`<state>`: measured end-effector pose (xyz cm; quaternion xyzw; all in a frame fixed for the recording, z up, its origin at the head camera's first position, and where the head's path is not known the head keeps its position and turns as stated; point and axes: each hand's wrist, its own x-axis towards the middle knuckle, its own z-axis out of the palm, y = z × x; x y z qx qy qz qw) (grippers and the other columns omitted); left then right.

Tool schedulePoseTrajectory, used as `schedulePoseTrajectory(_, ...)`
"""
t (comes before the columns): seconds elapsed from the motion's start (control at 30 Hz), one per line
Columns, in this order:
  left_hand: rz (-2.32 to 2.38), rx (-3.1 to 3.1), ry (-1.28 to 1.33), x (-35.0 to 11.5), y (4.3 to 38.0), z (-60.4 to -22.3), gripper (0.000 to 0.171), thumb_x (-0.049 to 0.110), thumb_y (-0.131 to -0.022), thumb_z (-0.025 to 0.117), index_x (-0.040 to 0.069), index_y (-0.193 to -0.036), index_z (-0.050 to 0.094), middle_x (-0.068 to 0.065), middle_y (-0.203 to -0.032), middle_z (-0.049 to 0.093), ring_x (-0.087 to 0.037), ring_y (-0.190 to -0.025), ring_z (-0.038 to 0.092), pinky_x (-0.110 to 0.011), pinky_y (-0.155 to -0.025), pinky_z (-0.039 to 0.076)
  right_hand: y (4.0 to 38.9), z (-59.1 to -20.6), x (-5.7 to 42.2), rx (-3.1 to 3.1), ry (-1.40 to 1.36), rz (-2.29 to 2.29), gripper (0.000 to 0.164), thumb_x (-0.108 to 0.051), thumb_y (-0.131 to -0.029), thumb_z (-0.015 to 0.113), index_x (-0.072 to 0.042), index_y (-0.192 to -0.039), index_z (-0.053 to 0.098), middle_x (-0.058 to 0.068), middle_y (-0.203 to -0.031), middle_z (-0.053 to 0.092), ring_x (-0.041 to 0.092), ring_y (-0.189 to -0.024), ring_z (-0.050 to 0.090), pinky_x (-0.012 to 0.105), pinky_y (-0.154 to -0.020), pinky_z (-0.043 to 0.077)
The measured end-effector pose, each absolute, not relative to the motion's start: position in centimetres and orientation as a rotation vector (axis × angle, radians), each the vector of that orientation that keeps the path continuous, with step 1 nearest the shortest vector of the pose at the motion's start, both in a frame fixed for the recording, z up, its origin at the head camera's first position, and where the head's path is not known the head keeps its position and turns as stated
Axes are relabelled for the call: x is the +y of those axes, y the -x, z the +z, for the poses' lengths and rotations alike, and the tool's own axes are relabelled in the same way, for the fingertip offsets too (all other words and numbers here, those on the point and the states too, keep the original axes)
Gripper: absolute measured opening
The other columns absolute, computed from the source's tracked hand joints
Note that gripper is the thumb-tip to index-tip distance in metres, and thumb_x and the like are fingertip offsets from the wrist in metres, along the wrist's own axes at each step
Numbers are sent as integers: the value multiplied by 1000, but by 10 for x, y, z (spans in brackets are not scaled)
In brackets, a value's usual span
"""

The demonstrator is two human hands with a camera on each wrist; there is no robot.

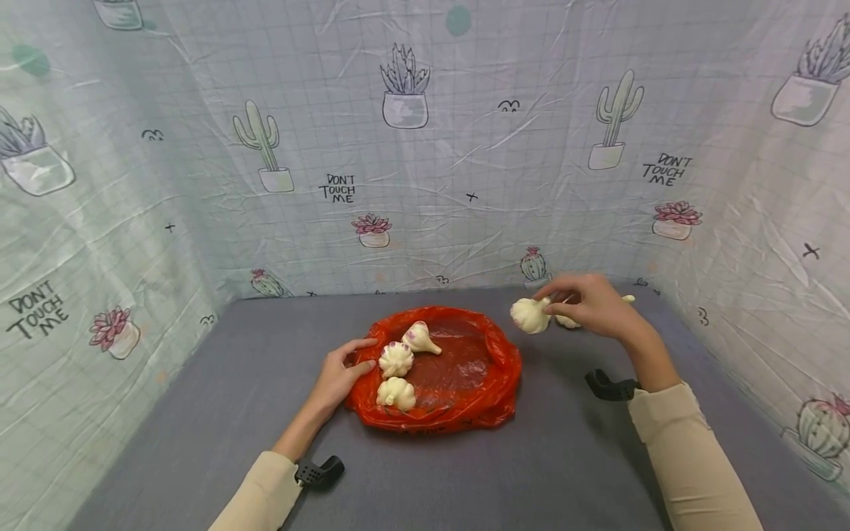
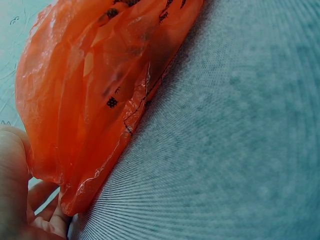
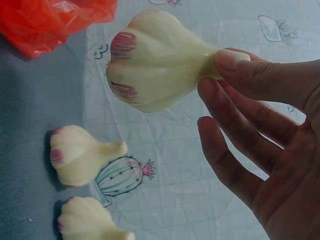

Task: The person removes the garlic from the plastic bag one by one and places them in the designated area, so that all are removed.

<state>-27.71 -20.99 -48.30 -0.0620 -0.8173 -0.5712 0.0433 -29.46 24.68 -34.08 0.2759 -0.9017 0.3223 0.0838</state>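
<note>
A red plastic bag [image 1: 432, 422] lies spread with its mouth up on the table. Inside, toward its left side, rest three garlic bulbs, white with purple marks: one at the back [image 1: 418, 337], another in the middle [image 1: 396, 360], a third in front [image 1: 396, 394]. At the bag's left edge, my left hand [image 1: 334, 380] holds the rim between thumb and fingers. My right hand [image 1: 594, 306] pinches a garlic bulb [image 3: 155, 60] by its stem, raised off the table to the right of the bag. Two more bulbs, one here [image 3: 75, 155] and its neighbour [image 3: 90, 220], lie near that hand.
The grey table [image 1: 265, 346] runs back to a wall of pale printed cloth [image 1: 451, 221], which also closes off both sides. Black wrist straps [image 1: 320, 472] show on both forearms.
</note>
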Motion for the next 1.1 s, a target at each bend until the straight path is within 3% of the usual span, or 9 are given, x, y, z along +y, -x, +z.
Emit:
schedulePoseTrajectory(0.2,-1757,-2496,195,-210,279,-484,39,8,-94,72,11,-134,69,-17,-136,66,-18,-104,64,-21,-81,55,297,-344,250,-2723,-809,958,22,-6,-91,77,-8,-113,79,12,-104,78,23,-88,73,24,-74,57)
schedulePoseTrajectory(0.9,-1754,-2497,187,-208,275,-481,40,5,-93,72,11,-132,70,-16,-136,66,-17,-104,65,-21,-81,55,313,-369,259,-2761,-819,1027,21,-6,-92,75,-7,-112,79,17,-114,76,21,-91,73,25,-68,55)
schedulePoseTrajectory(1.1,-1759,-2497,198,-208,276,-482,40,6,-94,71,10,-134,69,-17,-138,64,-19,-106,65,-21,-82,55,317,-376,261,-2779,-821,1018,21,-5,-91,75,-8,-111,79,14,-110,78,20,-89,73,25,-67,55)
